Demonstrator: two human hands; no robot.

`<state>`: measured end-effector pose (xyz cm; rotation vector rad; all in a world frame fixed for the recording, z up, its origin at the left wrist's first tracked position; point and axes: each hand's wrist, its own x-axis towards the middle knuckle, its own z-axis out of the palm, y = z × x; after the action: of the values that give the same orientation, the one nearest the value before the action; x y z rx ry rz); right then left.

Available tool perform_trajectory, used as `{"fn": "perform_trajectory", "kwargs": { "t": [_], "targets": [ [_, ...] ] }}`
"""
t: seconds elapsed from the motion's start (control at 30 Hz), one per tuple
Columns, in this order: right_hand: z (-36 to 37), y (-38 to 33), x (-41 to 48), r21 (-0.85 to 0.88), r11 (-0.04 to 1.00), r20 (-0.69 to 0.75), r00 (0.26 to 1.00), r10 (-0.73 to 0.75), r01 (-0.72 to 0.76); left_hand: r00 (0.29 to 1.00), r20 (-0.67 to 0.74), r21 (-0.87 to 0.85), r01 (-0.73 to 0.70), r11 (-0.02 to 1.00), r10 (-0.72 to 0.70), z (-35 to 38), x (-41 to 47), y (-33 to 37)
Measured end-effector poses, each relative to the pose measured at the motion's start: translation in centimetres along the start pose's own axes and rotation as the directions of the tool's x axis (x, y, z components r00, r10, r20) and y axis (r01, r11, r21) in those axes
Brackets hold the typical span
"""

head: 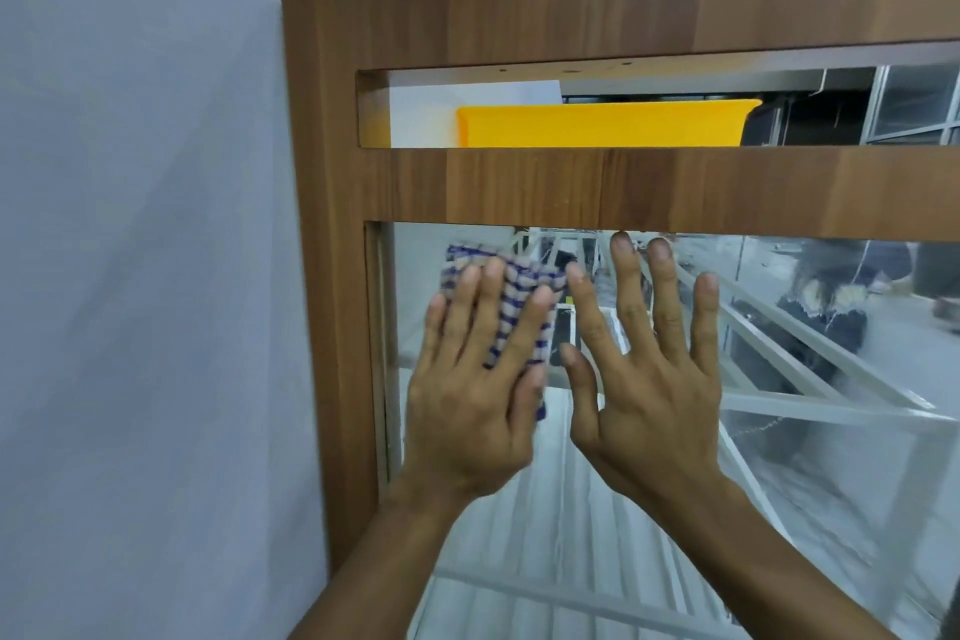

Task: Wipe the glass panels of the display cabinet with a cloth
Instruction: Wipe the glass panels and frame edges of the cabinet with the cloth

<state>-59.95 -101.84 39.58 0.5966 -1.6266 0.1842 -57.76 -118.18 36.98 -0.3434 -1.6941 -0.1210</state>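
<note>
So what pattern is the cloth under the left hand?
Blue-and-white checks, seen in the head view: the cloth under the left hand.

place: you are indoors, shop or home unclear | left: bare pale wall (140, 276) | ahead: wood-grain display cabinet (332, 224) with glass panel (810, 509) | far, through its upper slot: yellow plastic bin (602, 125) | right: glass reflects white metal frames (779, 411)

Cloth (511, 296): blue-and-white check. Cabinet frame (519, 187): brown wood grain. Bin (602, 125) in upper opening: yellow. Wall (145, 224): pale grey-blue.
</note>
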Motion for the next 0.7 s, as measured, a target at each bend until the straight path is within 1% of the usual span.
{"fn": "perform_trajectory", "kwargs": {
  "t": [0.03, 0.07, 0.1, 0.13, 0.17, 0.23, 0.3, 0.33, 0.4, 0.43, 0.47, 0.57, 0.6, 0.63, 0.7],
  "targets": [
    [0.0, 0.0, 0.0, 0.001, 1.0, -0.004, 1.0, -0.006, 0.006, 0.999, -0.025, 0.019, 0.044, 0.999, -0.044, -0.1, -0.1, -0.5],
    [0.0, 0.0, 0.0, 0.002, 1.0, -0.007, 1.0, -0.008, 0.008, 0.99, -0.068, 0.027, 0.127, 0.992, -0.125, 0.0, 0.2, -0.4],
    [0.0, -0.2, 0.0, 0.006, 1.0, -0.009, 1.0, -0.006, 0.006, 0.97, -0.106, 0.016, 0.219, 0.976, -0.216, 0.2, 0.9, 0.2],
    [0.0, -0.3, 0.0, 0.014, 1.0, -0.011, 1.0, -0.002, 0.002, 0.953, -0.122, -0.002, 0.28, 0.96, -0.278, 0.4, 1.8, 1.3],
    [0.0, -0.3, 0.1, 0.027, 1.0, -0.015, 1.0, 0.002, -0.001, 0.951, -0.117, -0.012, 0.287, 0.958, -0.287, 0.7, 2.4, 2.3],
    [-0.2, 0.1, 0.1, 0.031, 0.999, -0.021, 1.0, 0.008, -0.007, 0.98, -0.076, -0.012, 0.182, 0.983, -0.183, 0.9, 2.5, 3.0],
    [-0.6, 1.1, -0.2, -0.015, 1.0, -0.007, 1.0, 0.015, -0.015, 0.995, -0.044, 0.002, 0.086, 0.996, -0.085, 0.8, 1.6, 2.1],
    [-0.8, 1.6, -0.4, -0.036, 0.999, -0.001, 1.0, 0.018, -0.018, 0.994, -0.052, 0.017, 0.093, 0.995, -0.092, 0.8, 1.5, 1.9],
    [-0.9, 1.7, -0.4, -0.034, 0.999, -0.006, 1.0, 0.027, -0.027, 0.973, -0.099, 0.007, 0.213, 0.977, -0.211, 1.1, 2.3, 2.9],
    [-1.0, 1.7, -0.3, -0.019, 0.999, -0.013, 0.999, 0.035, -0.035, 0.962, -0.1, -0.011, 0.256, 0.967, -0.256, 1.3, 2.9, 4.0],
    [-1.0, 1.7, -0.3, -0.003, 0.999, -0.022, 0.999, 0.041, -0.041, 0.965, -0.089, -0.022, 0.247, 0.969, -0.248, 1.5, 3.1, 4.8],
    [-1.4, 2.4, -0.7, 0.0, 0.999, -0.016, 0.999, 0.042, -0.042, 0.997, -0.041, -0.016, 0.066, 0.998, -0.066, 1.5, 1.7, 3.7],
    [-1.7, 2.9, -0.9, -0.019, 0.999, -0.011, 0.999, 0.05, -0.05, 0.996, -0.045, -0.003, 0.071, 0.997, -0.071, 1.3, 1.3, 2.9],
    [-1.9, 3.4, -1.1, -0.036, 0.998, -0.011, 0.998, 0.059, -0.059, 0.989, -0.072, 0.01, 0.132, 0.991, -0.131, 1.3, 1.2, 2.7],
    [-2.2, 3.9, -1.1, -0.039, 0.997, -0.013, 0.998, 0.062, -0.063, 0.949, -0.118, -0.015, 0.293, 0.956, -0.293, 1.5, 2.4, 4.3]
  ]
}}
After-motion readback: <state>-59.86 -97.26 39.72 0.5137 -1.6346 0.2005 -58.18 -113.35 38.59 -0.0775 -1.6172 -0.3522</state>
